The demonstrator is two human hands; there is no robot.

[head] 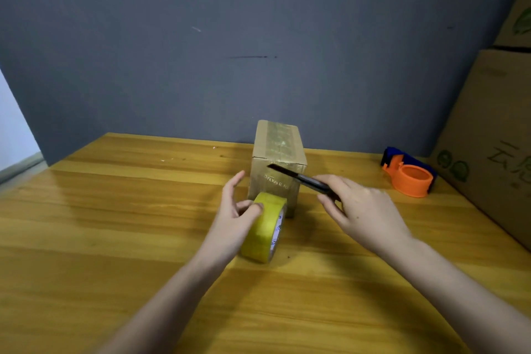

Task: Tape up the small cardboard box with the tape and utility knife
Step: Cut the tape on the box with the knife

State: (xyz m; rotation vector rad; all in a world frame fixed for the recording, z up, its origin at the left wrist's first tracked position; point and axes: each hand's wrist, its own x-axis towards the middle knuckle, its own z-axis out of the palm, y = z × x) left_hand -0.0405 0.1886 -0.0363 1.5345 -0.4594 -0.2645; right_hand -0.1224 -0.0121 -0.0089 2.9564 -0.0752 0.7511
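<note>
- Head view looks down on a wooden table (115,224) set against a dark grey wall (201,37), with large printed cartons (494,138) stacked at the right edge.
- Toward the back of the table stands the small cardboard box (277,158), upright, with glossy tape already running over its top and down the near face.
- Just in front of it, the yellow tape roll (265,231) stands on edge, appearing to touch the box's foot; the left hand (238,215) holds it, thumb on the rim, other fingers spread loosely.
- Well off to the right sits an orange and blue tape dispenser (409,172), untouched.
- Smallest, the utility knife (301,179) is gripped by the right hand (362,210), blade out and aimed at the box's near face.
- Risks, as I judge them: the blade could slice cardboard instead of tape if pressed hard, or slip toward the left fingers close by; slack tape may tear unevenly.
</note>
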